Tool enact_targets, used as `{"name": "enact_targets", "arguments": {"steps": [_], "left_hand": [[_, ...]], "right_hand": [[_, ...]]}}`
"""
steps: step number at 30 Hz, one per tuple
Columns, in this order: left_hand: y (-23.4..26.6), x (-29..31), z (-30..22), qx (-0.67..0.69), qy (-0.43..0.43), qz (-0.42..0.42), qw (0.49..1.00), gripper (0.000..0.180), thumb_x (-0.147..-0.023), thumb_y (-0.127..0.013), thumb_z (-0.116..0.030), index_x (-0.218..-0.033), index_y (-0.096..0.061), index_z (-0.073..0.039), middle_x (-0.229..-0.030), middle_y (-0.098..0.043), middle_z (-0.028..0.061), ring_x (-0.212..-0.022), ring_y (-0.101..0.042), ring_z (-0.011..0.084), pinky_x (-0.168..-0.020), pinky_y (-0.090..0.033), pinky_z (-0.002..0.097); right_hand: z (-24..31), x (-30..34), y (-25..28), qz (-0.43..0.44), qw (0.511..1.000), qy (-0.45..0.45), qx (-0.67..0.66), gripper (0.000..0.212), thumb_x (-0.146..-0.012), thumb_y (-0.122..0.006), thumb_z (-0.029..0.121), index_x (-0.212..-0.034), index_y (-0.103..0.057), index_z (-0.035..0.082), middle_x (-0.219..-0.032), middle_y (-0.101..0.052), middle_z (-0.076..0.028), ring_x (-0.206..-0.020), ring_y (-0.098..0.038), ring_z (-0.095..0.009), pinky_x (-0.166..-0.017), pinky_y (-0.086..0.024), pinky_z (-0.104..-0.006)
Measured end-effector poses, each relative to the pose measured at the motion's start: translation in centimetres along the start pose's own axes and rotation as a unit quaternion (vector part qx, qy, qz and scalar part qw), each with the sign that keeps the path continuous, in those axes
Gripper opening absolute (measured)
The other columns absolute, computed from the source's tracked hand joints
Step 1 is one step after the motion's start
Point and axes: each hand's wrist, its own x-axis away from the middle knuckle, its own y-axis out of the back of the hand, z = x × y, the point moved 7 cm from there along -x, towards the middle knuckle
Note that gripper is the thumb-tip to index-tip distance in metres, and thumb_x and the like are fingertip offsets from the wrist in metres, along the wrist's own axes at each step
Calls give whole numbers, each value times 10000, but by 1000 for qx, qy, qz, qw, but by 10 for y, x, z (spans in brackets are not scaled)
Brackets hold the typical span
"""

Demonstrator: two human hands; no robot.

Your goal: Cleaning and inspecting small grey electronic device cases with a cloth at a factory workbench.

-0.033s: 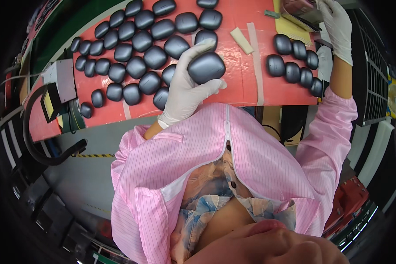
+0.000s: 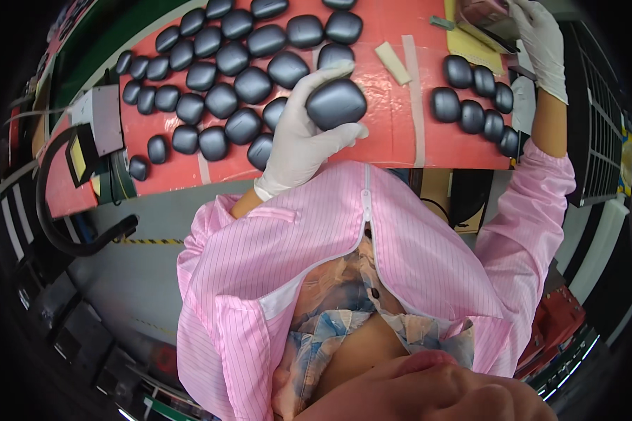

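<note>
A smooth dark grey case, rounded like an earbud charging case, is in my left hand. The gloved fingers and thumb wrap round its sides, just above the near edge of the table. At the far right, my gloved right hand reaches to a pinkish, shiny box. Its fingers are bent at the box's right side, near the picture's top edge; what they pinch is hidden. Many like grey cases lie in rows left of my left hand. A smaller group of cases sits below the box.
A red mat covers the table. A cream-coloured strip lies between the two groups. Yellow paper lies beneath the box, with a small green piece beside it. A black bent tube stands at the left.
The table and the cases sit slightly farther right in the picture. My left hand keeps hold of its case, and my right hand stays by the box.
</note>
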Motion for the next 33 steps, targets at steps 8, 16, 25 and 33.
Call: {"name": "enact_targets", "arguments": {"steps": [8,16,25,33], "left_hand": [[3,4,0,-13,-21,-15,1000,620,-765,-654,127,-1334,-444,0,-1037,-616,106,-837,-680,178,-698,-568,269],[-4,7,5,-4,24,20,1000,602,-725,-698,98,-1280,-488,-3,-1057,-587,73,-889,-631,132,-759,-559,273],[-4,11,8,-40,-25,61,997,602,-775,-681,100,-1323,-456,-9,-1076,-611,114,-806,-672,175,-702,-573,278],[-4,9,5,-40,-18,40,998,611,-764,-707,74,-1315,-456,-6,-1085,-604,119,-807,-681,192,-713,-578,295]], "right_hand": [[184,74,22,90,903,219,-359,294,-721,-618,-22,-972,-705,104,-864,-617,-27,-799,-589,-235,-713,-468,-346],[216,108,22,62,915,169,-360,306,-635,-685,22,-915,-733,134,-767,-564,-3,-691,-529,-207,-625,-407,-329],[198,109,11,33,932,114,-342,288,-652,-654,-34,-892,-726,109,-788,-573,-7,-715,-532,-188,-645,-427,-318],[184,110,10,8,860,-42,-509,272,-704,-585,-99,-887,-697,69,-822,-616,-32,-764,-584,-196,-669,-474,-303]]}}
